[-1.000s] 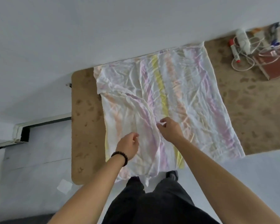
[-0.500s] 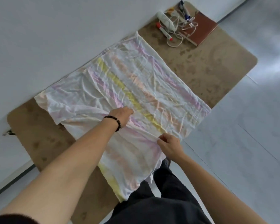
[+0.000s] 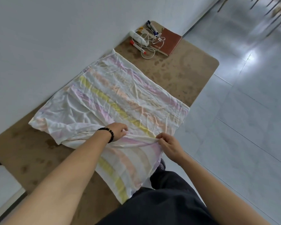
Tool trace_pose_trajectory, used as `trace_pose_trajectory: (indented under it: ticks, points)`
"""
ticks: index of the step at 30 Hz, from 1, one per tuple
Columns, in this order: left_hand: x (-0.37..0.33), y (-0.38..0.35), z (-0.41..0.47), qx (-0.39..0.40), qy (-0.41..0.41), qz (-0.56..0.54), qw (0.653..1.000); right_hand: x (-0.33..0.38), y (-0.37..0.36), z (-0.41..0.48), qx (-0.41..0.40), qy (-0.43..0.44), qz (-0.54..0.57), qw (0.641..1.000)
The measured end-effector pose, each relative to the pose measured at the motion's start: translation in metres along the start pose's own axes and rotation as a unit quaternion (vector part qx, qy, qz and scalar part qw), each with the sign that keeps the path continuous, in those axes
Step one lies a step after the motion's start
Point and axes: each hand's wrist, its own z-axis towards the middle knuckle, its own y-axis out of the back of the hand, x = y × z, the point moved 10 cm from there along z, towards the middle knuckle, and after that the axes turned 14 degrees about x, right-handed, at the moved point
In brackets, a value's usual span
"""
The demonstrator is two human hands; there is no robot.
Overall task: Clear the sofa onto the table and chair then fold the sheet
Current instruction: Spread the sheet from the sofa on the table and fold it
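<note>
Crowding the table (image 3: 193, 75) beyond the sheet (image 3: 120, 98) — notebook (image 3: 169, 41), markers (image 3: 138, 47).

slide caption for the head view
Both hands, left and right, pinch a fold of striped sheet on a brown table.

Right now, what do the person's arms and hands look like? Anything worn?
Both forearms are bare, with no sleeves in view. The left hand has a bracelet of dark round beads at the wrist. The right hand is bare: no glove, watch or ring visible. No markings show on either arm. Below them, dark trousers.
</note>
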Motion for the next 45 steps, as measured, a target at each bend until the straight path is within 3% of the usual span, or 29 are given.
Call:
trace_pose_trajectory:
  ticks: [7, 17, 23, 29, 33, 38, 41, 45]
  points:
    - [0.005, 0.071, -0.036, -0.17, 0.014, 0.066, 0.983, 0.008, 0.011, 0.0, -0.016, 0.027, -0.089, 0.996]
    - [-0.074, 0.187, -0.052, -0.394, -0.058, 0.119, 0.91, 0.047, 0.101, 0.017, -0.157, 0.095, -0.079, 0.98]
    - [-0.121, 0.223, 0.039, -0.372, -0.043, 0.122, 0.919, 0.015, 0.181, 0.081, -0.154, 0.052, -0.103, 0.981]
    - [-0.139, 0.229, 0.159, -0.295, 0.052, 0.087, 0.95, -0.044, 0.224, 0.176, -0.033, -0.036, -0.212, 0.976]
    - [-0.133, 0.222, 0.206, -0.248, 0.127, 0.062, 0.958, -0.061, 0.23, 0.214, 0.07, -0.049, -0.273, 0.958]
    - [-0.127, 0.225, 0.202, -0.259, 0.12, -0.037, 0.958, -0.056, 0.231, 0.232, 0.134, -0.094, -0.348, 0.923]
    - [-0.112, 0.231, 0.18, -0.267, 0.13, -0.089, 0.951, -0.023, 0.224, 0.25, 0.15, -0.07, -0.388, 0.907]
    - [-0.063, 0.237, 0.121, -0.34, 0.196, -0.144, 0.909, 0.063, 0.194, 0.285, 0.148, 0.058, -0.41, 0.898]
